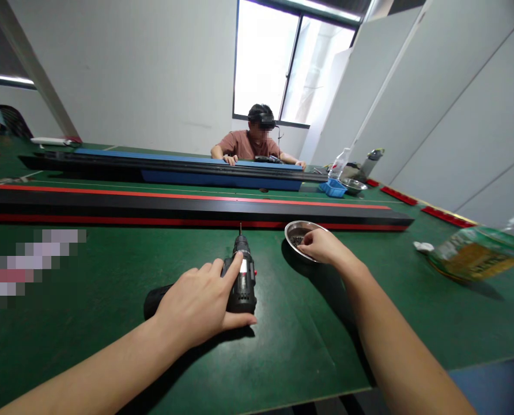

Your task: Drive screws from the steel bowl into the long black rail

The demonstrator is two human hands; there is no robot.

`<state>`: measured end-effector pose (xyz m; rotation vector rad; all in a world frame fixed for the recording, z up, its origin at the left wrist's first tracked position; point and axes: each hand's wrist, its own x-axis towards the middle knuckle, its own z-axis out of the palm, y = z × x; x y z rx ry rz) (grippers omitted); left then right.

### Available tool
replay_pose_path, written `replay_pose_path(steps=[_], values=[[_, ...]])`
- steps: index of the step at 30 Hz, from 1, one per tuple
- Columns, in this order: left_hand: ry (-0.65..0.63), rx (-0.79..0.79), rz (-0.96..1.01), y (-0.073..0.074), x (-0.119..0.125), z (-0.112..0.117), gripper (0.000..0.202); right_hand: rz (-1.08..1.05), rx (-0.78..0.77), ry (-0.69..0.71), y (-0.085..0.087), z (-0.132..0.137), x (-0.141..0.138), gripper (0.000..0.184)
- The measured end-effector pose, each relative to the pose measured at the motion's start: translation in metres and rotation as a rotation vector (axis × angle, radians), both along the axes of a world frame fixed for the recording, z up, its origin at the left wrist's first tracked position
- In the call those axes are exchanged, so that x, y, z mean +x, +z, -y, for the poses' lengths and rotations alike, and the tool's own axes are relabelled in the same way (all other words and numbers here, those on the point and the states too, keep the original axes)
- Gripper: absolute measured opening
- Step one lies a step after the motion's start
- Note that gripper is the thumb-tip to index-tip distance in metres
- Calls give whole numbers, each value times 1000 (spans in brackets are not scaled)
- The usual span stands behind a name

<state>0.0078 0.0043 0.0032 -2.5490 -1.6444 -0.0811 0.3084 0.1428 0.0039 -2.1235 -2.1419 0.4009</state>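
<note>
My left hand [203, 302] lies on a black cordless drill [241, 279] that rests on its side on the green table, bit pointing away from me; the fingers wrap over its body. My right hand [321, 245] reaches into a small round metal bowl [292, 229] holding small dark screws, fingertips pinched together inside it; what they pinch is too small to make out. Just beyond both hands runs a long black bar with red edges [188, 206].
A second long black and blue bar [174, 167] lies farther back, where a person [252, 141] sits facing me with hands on it. A blue tray [332, 187], metal bowl [354, 184] and bottles stand at the right back. A plastic bottle [473, 253] lies at the right.
</note>
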Motion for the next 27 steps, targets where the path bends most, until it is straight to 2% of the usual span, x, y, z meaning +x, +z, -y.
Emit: replay_pose_path(steps=[11,19,27], values=[[0,18,8,-1,0,4,100,-5,99,-62,2,-4,3,24],[-20,-6,5,-1,0,12,102,0,109,-45,0,-5,4,28],[-11,-21,0,0,1,9,103,25,130,-43,-3,-8,6,30]])
